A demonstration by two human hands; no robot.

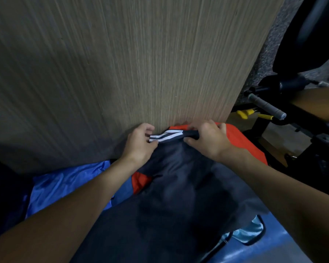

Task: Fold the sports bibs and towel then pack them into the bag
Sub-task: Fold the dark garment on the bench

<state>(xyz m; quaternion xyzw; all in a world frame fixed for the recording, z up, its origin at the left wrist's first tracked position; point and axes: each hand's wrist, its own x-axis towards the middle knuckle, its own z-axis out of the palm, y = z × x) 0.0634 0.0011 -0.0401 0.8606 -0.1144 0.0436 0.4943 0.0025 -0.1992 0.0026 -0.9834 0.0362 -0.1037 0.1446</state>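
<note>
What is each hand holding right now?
Left hand: pinches the dark striped cloth.
Right hand: grips the same cloth.

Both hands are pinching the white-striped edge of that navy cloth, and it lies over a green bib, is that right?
Not quite. The head view shows the navy cloth lies over an orange bib, not a green one. The rest stands: the left hand and right hand both pinch its white-striped edge.
</note>
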